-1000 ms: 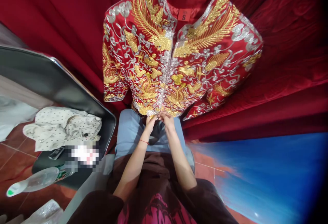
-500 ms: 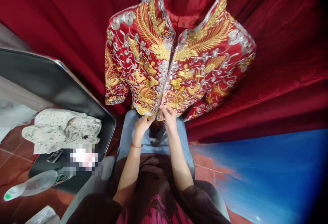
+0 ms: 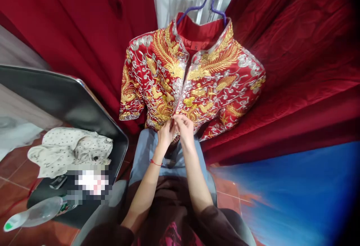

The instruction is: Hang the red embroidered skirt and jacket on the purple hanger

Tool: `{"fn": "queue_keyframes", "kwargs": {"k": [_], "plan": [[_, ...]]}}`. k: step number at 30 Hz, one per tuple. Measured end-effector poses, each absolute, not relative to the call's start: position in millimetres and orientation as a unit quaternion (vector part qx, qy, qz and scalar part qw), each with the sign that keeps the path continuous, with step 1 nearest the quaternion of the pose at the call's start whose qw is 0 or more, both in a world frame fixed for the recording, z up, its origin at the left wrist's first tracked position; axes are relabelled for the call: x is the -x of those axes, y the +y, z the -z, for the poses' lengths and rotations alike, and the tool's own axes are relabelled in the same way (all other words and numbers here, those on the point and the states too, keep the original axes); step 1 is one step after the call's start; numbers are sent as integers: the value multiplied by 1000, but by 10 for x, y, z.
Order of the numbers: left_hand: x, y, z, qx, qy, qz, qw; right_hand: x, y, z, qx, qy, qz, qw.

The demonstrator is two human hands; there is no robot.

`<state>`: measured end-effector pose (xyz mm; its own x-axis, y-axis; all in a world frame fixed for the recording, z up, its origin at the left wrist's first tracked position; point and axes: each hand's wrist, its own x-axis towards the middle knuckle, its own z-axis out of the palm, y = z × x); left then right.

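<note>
A red jacket with gold and silver embroidery hangs in front of me on a purple hanger. Its stand collar is open and a small red size label shows inside the neck. Low on the front opening, my left hand has its fingers closed on the jacket's edge. My right hand pinches the edge right beside it, the two sets of fingertips almost touching. Whatever fastener may lie between the fingertips is too small to make out.
A black chair on the left bears a white dotted cloth, a dark phone-like object and a clear plastic bottle. Red curtains hang on both sides. A blue painted surface lies at the lower right.
My left hand has moved up and right from the hem to meet my right hand at the front edge. The view has tilted up slightly, showing more of the hanger.
</note>
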<state>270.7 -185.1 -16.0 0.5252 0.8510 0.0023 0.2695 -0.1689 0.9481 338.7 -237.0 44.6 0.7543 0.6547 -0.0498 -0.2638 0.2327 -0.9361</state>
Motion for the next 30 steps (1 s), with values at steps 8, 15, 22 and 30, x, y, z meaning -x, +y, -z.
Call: {"fn": "queue_keyframes", "kwargs": {"k": [8, 15, 22, 30], "plan": [[-2712, -1893, 266, -727, 385, -302, 481, -3553, -2193, -1077, 511, -241, -231, 792], [-2670, -2038, 126, -848, 387, -198, 303, -3544, -2010, -1523, 477, -221, -153, 837], [-2655, -2309, -38, -881, 344, -155, 287, -3608, -1944, -1834, 520, -215, -43, 826], [-2945, -2189, -47, -907, 352, -94, 212, -3709, -1944, -1872, 547, -246, -14, 800]]}}
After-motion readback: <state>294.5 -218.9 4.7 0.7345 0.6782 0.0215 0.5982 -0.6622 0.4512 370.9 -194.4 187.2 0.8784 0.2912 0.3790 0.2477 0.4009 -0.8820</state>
